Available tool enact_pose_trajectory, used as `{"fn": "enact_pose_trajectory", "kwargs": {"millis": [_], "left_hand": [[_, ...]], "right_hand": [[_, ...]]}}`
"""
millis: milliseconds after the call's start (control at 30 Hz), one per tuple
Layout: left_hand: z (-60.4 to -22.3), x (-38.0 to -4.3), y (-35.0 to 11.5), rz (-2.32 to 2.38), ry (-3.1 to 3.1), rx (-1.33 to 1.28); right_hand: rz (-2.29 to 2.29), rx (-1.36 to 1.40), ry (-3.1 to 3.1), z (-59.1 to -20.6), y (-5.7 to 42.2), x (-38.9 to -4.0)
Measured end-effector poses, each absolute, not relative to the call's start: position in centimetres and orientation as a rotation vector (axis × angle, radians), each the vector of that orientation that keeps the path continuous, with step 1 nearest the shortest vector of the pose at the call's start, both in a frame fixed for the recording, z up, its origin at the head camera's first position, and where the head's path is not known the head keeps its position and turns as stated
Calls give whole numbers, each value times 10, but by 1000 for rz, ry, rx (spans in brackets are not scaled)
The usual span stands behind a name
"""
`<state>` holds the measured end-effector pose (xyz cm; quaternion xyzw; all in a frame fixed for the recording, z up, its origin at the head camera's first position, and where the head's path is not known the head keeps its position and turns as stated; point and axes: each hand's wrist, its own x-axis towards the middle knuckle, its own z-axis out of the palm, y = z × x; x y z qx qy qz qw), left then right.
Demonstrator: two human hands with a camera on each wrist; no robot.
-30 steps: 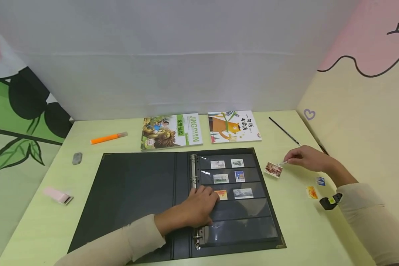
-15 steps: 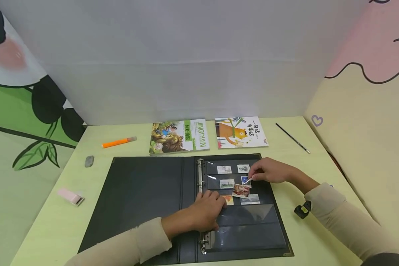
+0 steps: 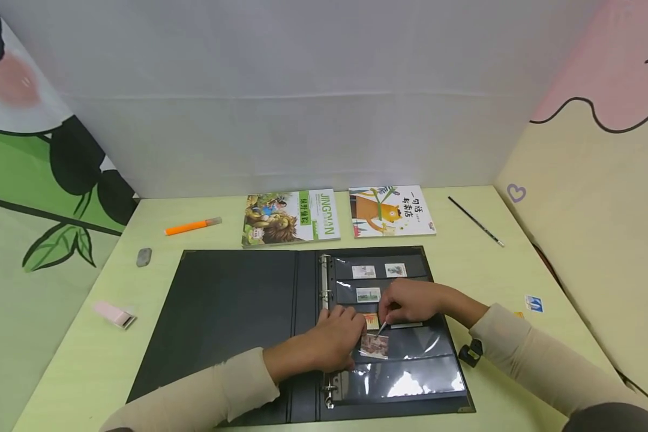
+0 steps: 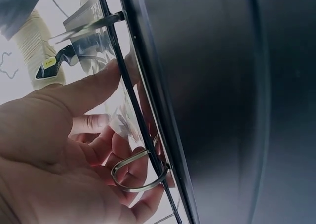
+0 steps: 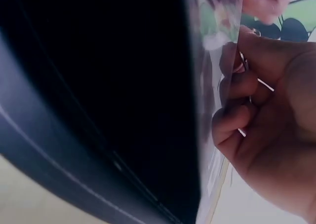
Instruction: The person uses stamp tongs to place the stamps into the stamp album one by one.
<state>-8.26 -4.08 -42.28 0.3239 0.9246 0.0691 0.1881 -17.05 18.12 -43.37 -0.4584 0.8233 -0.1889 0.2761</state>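
Observation:
My right hand point(image 3: 410, 298) pinches slim silver tweezers point(image 3: 381, 328), mostly hidden by the fingers. At their tip lies a reddish-brown picture stamp point(image 3: 374, 347), over the fourth pocket row of the black album page point(image 3: 405, 371). Whether it is inside the strip cannot be told. My left hand point(image 3: 336, 337) rests on the page beside the metal binder rings point(image 3: 325, 282), its fingertips near an orange stamp point(image 3: 371, 321). In the left wrist view, a ring point(image 4: 138, 172) passes in front of the left fingers. Other stamps, including a green one point(image 3: 368, 294), sit in upper rows.
The binder's black cover point(image 3: 232, 318) spreads left. Behind it lie two picture books point(image 3: 291, 217). A blue stamp point(image 3: 533, 303) and a pencil point(image 3: 475, 221) are at the right; an orange pen point(image 3: 192, 226), grey eraser point(image 3: 144, 257) and pink stapler-like object point(image 3: 113, 314) at the left.
My right hand has carried the reddish-brown stamp with the tweezers from the table at the right, leftward over the upper rows, down to the fourth row. My left hand stays on the page.

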Motion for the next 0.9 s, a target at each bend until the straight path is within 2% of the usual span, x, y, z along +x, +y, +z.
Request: {"fn": "enact_pose_trajectory", "kwargs": {"millis": [167,433,900], "left_hand": [[-423,-83,-41,179,2596,919],[-422,-82,-40,176,2600,922],[-422,-82,-40,185,2595,924]], "right_hand": [[-508,-1285,2169,-434,177,-165],[-507,-1196,2181,-431,181,-169],[-494,-1416,2235,-436,171,-168]]}}
